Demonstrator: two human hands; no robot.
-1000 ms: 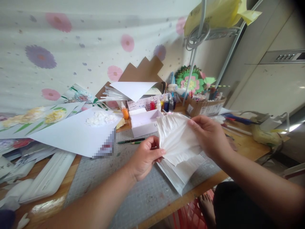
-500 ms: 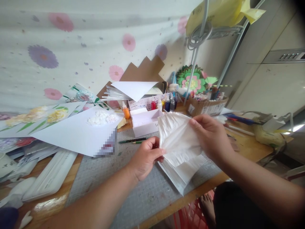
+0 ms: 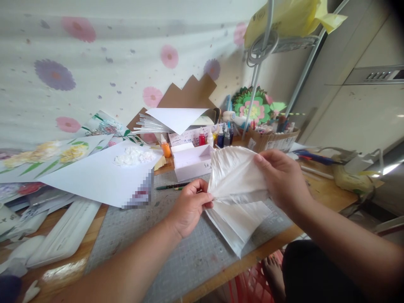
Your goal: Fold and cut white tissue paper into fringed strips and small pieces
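Crinkled white paper (image 3: 235, 176) between both hands

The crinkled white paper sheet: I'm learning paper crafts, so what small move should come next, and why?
Probably lift the crinkled white sheet clear of the paper stack: the left hand pinches its corner, the right hand grips its far edge, and it already hangs above the stack.

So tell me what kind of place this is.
Most likely a home craft desk for paper flowers: small dye bottles, a finished paper flower, and a grey cutting mat under hands holding crinkled white paper.
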